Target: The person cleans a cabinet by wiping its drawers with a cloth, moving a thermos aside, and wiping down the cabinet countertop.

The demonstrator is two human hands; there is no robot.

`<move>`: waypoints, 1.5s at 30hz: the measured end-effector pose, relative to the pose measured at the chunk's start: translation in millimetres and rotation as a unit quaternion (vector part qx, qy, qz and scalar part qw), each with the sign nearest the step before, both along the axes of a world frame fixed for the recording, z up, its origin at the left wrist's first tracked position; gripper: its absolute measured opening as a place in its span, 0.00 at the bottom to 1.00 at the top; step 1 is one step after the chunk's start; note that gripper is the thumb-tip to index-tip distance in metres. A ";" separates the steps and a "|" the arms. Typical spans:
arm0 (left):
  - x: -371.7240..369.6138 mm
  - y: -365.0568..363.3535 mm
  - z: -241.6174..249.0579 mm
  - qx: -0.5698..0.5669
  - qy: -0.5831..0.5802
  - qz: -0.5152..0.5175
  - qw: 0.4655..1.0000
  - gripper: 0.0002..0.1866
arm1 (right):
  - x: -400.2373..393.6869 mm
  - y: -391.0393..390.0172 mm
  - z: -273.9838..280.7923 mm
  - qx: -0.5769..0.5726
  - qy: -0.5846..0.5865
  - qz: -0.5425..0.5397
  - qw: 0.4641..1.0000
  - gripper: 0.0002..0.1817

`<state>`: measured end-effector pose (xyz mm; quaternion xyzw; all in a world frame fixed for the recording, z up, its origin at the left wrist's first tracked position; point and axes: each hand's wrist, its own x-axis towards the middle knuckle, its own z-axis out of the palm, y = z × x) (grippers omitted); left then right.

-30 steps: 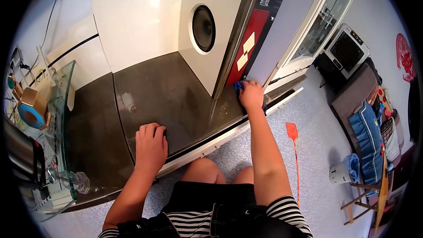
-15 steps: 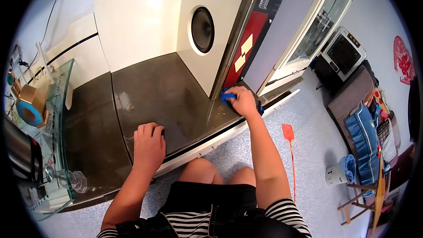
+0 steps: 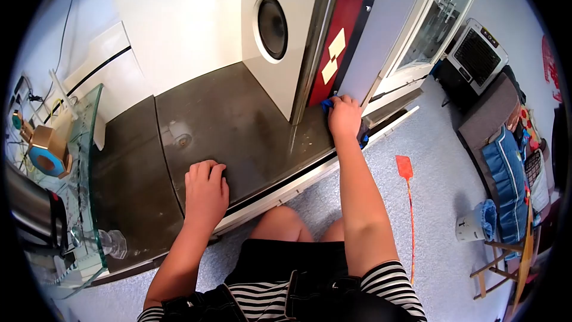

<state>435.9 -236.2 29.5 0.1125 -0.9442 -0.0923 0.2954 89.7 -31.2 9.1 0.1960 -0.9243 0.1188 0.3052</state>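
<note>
My right hand (image 3: pixel 345 118) is closed around a blue cloth (image 3: pixel 327 105), of which only a small part shows past the fingers. It presses down at the right end of the dark brown cabinet top (image 3: pixel 238 113), by the foot of a red and black panel (image 3: pixel 337 53). My left hand (image 3: pixel 205 191) rests near the front edge of the same surface, fingers curled in. A small dark patch shows beside its thumb and forefinger; what it is, I cannot make out. Between the hands stands a white speaker panel (image 3: pixel 250 30) with a round black cone (image 3: pixel 273 27).
A glass shelf (image 3: pixel 95 143) at the left bears a hexagonal gold and blue object (image 3: pixel 50 152) and a metal kettle (image 3: pixel 30 209). On the floor at the right lie a red fly swatter (image 3: pixel 404 168) and a waste bin (image 3: pixel 471 226), near a sofa (image 3: pixel 488 119).
My right hand has slid with the cloth slightly right and farther back, towards the red panel's foot. My left hand stays in about the same spot. The view has shifted a little.
</note>
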 end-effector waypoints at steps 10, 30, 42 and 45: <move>-0.7 -1.8 -4.5 0.022 0.013 -0.004 1.000 0.16 | 152.2 -24.6 5.2 -0.051 -0.002 0.252 0.966 0.20; 4.2 -29.5 43.4 -0.011 -0.193 0.014 0.981 0.32 | 151.0 -78.7 3.9 -0.168 -0.084 0.338 0.922 0.30; -149.1 -151.3 5.0 0.005 -0.209 0.036 0.977 0.34 | 154.6 -80.1 -5.1 -0.182 -0.104 0.298 0.931 0.11; -176.2 -159.8 -0.4 -0.033 -0.206 0.092 0.974 0.34 | 153.5 -79.3 -2.1 -0.200 -0.102 0.311 0.924 0.09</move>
